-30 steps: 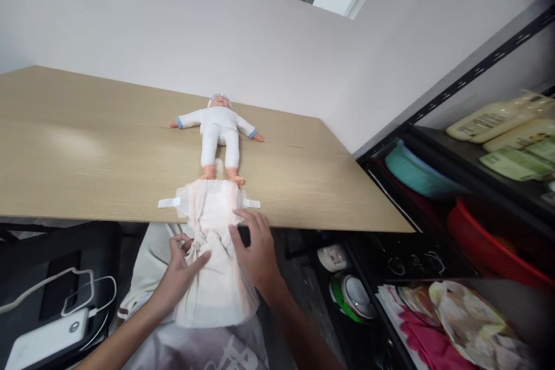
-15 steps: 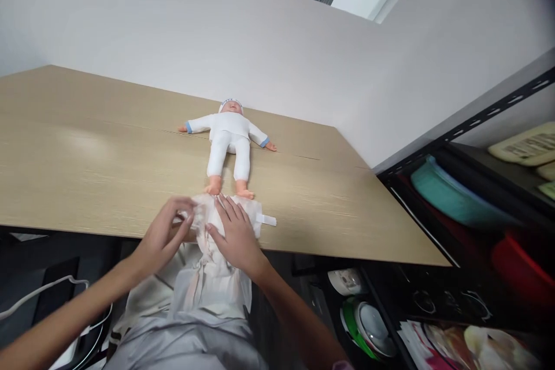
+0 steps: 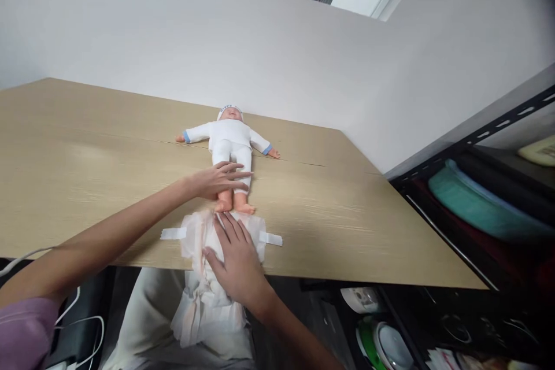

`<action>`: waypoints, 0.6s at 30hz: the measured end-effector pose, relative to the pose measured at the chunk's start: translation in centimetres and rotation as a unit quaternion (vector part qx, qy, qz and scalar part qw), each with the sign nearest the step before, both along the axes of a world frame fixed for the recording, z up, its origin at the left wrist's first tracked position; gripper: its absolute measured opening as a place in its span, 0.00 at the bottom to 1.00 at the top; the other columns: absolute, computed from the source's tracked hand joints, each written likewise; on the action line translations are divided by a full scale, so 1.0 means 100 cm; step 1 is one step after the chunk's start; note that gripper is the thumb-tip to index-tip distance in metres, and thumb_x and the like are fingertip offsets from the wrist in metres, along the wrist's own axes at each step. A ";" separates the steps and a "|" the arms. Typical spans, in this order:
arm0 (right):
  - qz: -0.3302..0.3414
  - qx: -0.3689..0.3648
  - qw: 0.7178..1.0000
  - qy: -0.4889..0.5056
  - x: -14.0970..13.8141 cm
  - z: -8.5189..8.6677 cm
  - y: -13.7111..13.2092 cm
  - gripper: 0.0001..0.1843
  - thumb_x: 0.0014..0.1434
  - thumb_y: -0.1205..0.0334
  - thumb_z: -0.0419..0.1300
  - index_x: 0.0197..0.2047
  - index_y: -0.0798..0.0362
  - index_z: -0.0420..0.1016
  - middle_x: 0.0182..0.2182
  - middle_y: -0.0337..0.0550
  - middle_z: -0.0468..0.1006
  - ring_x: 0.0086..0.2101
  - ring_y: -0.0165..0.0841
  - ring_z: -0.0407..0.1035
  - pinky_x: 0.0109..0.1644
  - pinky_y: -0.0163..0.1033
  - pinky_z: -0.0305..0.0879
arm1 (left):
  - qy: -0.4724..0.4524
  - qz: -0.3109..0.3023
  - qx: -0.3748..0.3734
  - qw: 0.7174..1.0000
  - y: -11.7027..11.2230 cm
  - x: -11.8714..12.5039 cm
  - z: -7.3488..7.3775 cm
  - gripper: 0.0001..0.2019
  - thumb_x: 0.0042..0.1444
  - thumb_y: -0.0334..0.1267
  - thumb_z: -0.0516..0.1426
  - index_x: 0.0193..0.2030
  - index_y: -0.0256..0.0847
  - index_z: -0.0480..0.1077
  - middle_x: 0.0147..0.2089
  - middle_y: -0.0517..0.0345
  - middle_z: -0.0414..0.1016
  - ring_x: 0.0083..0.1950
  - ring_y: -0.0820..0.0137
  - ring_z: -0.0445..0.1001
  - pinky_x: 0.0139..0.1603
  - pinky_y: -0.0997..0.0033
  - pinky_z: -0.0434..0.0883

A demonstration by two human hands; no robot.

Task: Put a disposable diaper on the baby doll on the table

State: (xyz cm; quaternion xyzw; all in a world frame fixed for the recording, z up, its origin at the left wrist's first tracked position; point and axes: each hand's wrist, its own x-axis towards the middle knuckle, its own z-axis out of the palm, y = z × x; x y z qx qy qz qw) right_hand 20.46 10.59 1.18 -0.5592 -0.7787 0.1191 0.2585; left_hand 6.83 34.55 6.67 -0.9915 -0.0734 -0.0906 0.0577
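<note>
A baby doll (image 3: 229, 134) in a white suit with blue cuffs lies on its back on the wooden table (image 3: 108, 185), feet toward me. My left hand (image 3: 221, 180) is over the doll's lower legs, fingers stretched out and apart; whether it presses on them I cannot tell. Just below the feet, a white diaper (image 3: 195, 240) is spread with both side tabs out flat, its lower part hanging over the table's front edge toward my lap. My right hand (image 3: 236, 254) lies flat on the diaper with fingers extended, covering part of its middle.
On the right stands a dark shelf (image 3: 437, 205) with a teal item (image 3: 481, 199) on it. Beneath the table's right side are a green-and-white round object (image 3: 385, 344) and a white container (image 3: 359, 299). A white cable (image 3: 26, 257) runs at the left edge.
My left hand has moved from the diaper's left side up to the doll's legs. The left tab now shows spread outward. My right hand stays on the diaper.
</note>
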 end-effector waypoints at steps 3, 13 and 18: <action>0.011 -0.006 1.000 -0.002 0.002 0.001 0.003 0.40 0.78 0.52 0.64 0.87 0.49 0.60 0.84 0.51 0.60 0.82 0.52 0.55 0.87 0.66 0.54 | -0.055 -0.047 -0.020 0.997 0.008 0.009 -0.003 0.25 0.62 0.28 0.65 0.63 0.56 0.81 0.79 0.54 0.77 0.75 0.48 0.73 0.74 0.48 0.65; 0.061 -0.037 0.996 -0.045 0.020 0.003 0.024 0.38 0.79 0.51 0.63 0.87 0.40 0.59 0.86 0.45 0.54 0.84 0.49 0.51 0.87 0.67 0.51 | -0.160 -0.096 -0.125 0.974 0.027 0.029 0.045 0.16 0.70 0.40 0.63 0.62 0.48 0.82 0.64 0.46 0.86 0.60 0.51 0.81 0.63 0.52 0.72; 0.062 -0.029 0.995 -0.072 0.026 0.001 0.064 0.37 0.81 0.49 0.61 0.87 0.43 0.59 0.86 0.48 0.56 0.83 0.50 0.51 0.87 0.67 0.51 | -0.219 -0.052 -0.194 0.955 0.041 0.026 0.086 0.17 0.66 0.38 0.64 0.60 0.43 0.83 0.55 0.52 0.89 0.55 0.57 0.86 0.58 0.58 0.75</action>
